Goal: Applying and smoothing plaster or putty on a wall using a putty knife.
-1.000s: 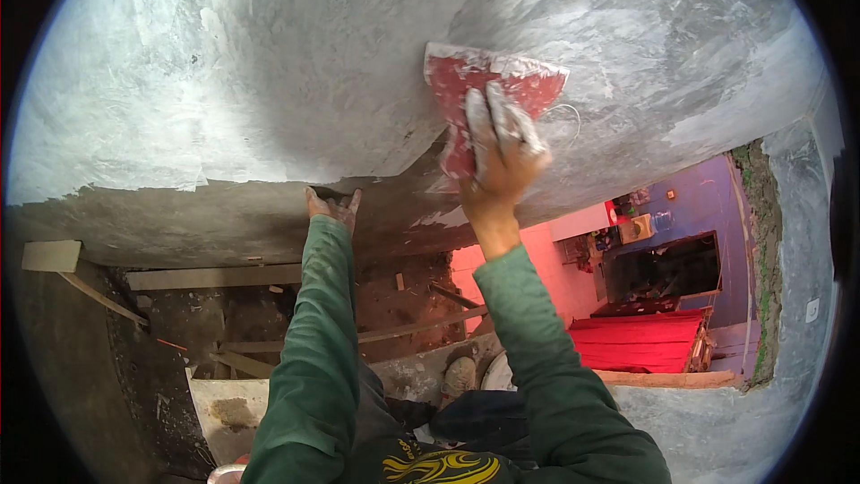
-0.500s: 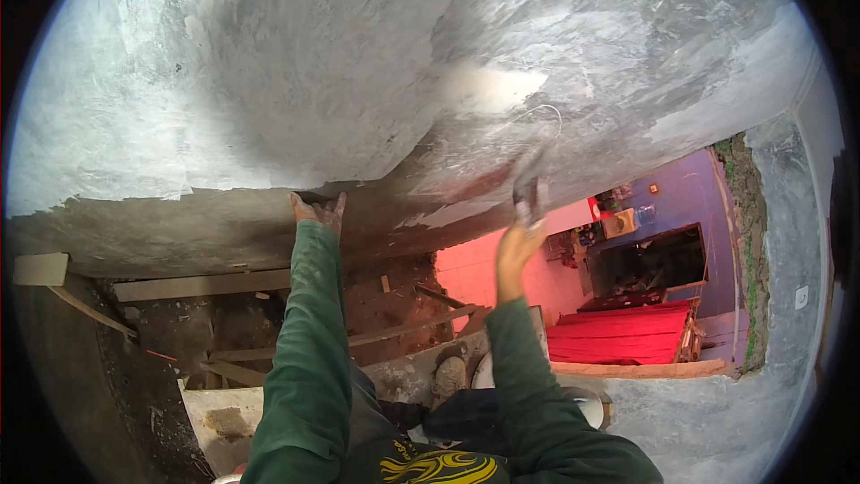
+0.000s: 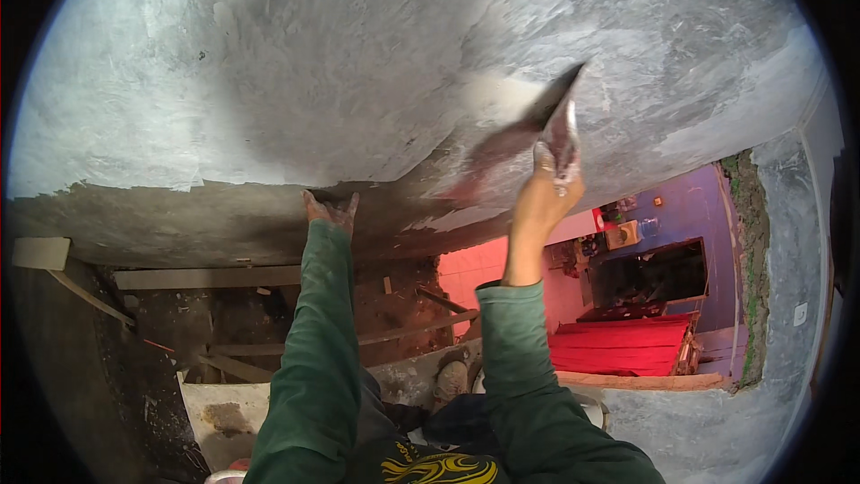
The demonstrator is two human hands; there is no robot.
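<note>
My right hand [image 3: 544, 190] is closed round the metal-looking handle of a plastering trowel [image 3: 560, 94]. Its thin blade points up and away, close to the grey plastered wall [image 3: 358, 63], and I cannot tell if it touches. A reddish shadow or reflection lies on the wall beside the blade. Farther left, my left hand [image 3: 331, 211] is at the lower wall with thumb and an outer finger spread. Dark shade hides its middle fingers. It is beside the ragged edge where pale skim coat meets darker, browner plaster [image 3: 179, 215].
At right, a wall opening [image 3: 752, 278] with rough edges shows a room with a red cloth [image 3: 618, 341] and a dark screen [image 3: 649, 271]. Below are wooden boards [image 3: 206, 278], rubble and a stained pale board [image 3: 224, 417]. My shoe [image 3: 451, 383] shows near the bottom middle.
My right hand has moved up and slightly right with the trowel, whose blade now shows more plainly. My left hand stays at nearly the same place; the view has shifted a little.
</note>
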